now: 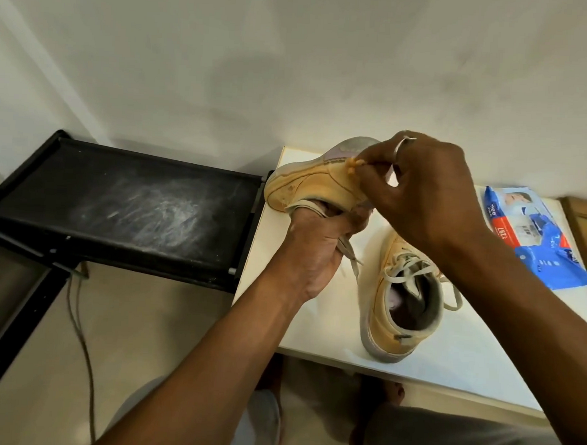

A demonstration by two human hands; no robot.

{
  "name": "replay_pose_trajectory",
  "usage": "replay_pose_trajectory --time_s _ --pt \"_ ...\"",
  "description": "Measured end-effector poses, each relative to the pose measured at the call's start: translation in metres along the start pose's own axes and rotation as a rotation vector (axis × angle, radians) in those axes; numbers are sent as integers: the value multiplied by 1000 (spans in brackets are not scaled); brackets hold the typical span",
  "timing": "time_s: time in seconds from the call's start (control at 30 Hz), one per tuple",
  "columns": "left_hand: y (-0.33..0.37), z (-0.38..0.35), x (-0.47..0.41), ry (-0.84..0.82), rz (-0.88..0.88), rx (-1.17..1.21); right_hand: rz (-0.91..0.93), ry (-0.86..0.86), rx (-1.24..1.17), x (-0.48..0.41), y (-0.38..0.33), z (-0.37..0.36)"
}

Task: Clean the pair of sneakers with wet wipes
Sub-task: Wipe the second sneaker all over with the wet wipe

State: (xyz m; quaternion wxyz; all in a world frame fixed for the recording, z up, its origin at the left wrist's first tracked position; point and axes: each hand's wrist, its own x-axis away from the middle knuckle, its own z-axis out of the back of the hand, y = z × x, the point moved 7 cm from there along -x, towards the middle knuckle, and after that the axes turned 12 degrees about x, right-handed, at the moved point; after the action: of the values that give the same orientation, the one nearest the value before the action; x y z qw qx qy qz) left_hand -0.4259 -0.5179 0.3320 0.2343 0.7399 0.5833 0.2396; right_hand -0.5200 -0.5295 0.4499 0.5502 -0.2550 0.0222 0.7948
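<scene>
Sneaker one (314,186) is gripped from below at frame centre by the left hand (313,246), whose digits are curled at its opening. A crumpled wipe (352,164) is pinched against its side by the right hand (424,194). Sneaker two (379,313) is set on the white table (464,357), lower right, with the wipes pack (546,253) at right.

Wall (292,54): plain off-white, fills the upper half of the frame; even light, soft shadows. Floor (153,317): pale beige, lower left and centre. Black shelf rack (85,176) at centre left against the wall, its top panel scuffed with whitish streaks. Dark frame section (9,311) along the lower left edge. Grey cable (81,341) trails over the floor. White table (464,357) right of centre, just beside the rack's end. Wood-toned edge (584,228) at far right.
</scene>
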Motion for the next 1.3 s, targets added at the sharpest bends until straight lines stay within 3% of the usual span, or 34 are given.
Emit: replay_pose_trajectory --time_s 0.23,0.43,0.63,0.8,1.03,1.2,1.3 --pt "0 -2 -1 -4 18 -36 105 -206 8 8 -19 -20" --pt "0 0 -1 -17 3 -16 -23 9 7 2 2 -2" --pt "1 -1 0 -25 -6 16 81 -201 -14 8 -16 -17" --pt "-2 0 -1 -27 6 -43 -36 5 26 2 4 -1" --pt "-1 3 0 -3 -1 -28 108 -205 -16 10 -16 -18" --pt "-4 6 -2 18 10 -88 -31 -8 17 3 5 -2" --pt "-8 4 0 22 29 -167 -44 -86 88 6 3 -12"
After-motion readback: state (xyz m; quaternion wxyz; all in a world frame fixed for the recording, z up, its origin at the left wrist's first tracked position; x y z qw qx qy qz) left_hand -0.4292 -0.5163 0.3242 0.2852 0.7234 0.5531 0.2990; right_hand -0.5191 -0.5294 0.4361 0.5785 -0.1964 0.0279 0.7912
